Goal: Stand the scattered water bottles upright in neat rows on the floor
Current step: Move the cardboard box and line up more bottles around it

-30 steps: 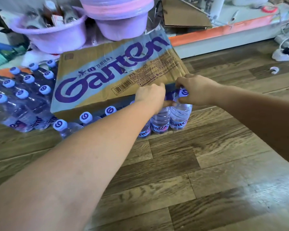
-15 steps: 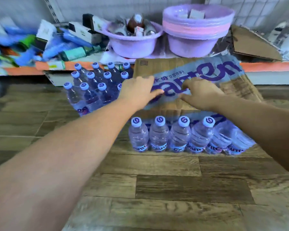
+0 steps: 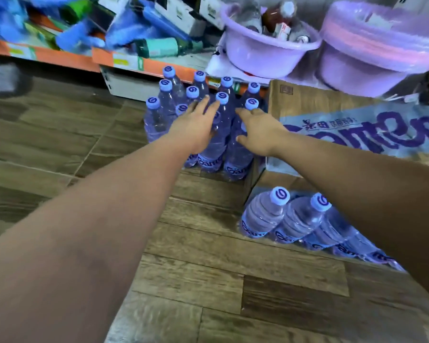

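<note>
Several clear water bottles with pale blue caps stand upright in a block (image 3: 218,134) on the wood floor, left of a cardboard carton. My left hand (image 3: 196,125) reaches over the block's front bottles with straight, spread fingers, holding nothing. My right hand (image 3: 258,132) hovers over the block's right edge, fingers spread and empty. A second row of bottles (image 3: 295,219) stands in front of the carton at the lower right, partly hidden by my right forearm.
The cardboard carton (image 3: 320,107) with purple lettering sits at the right. Behind stands a low shelf with an orange edge (image 3: 60,58), holding blue packets, and two purple plastic basins (image 3: 263,53). Wood floor (image 3: 208,280) spreads in front.
Both hands let go of the front-row bottle caps, passed over the carton top, and now reach left over the upright block. The view swung left and closer.
</note>
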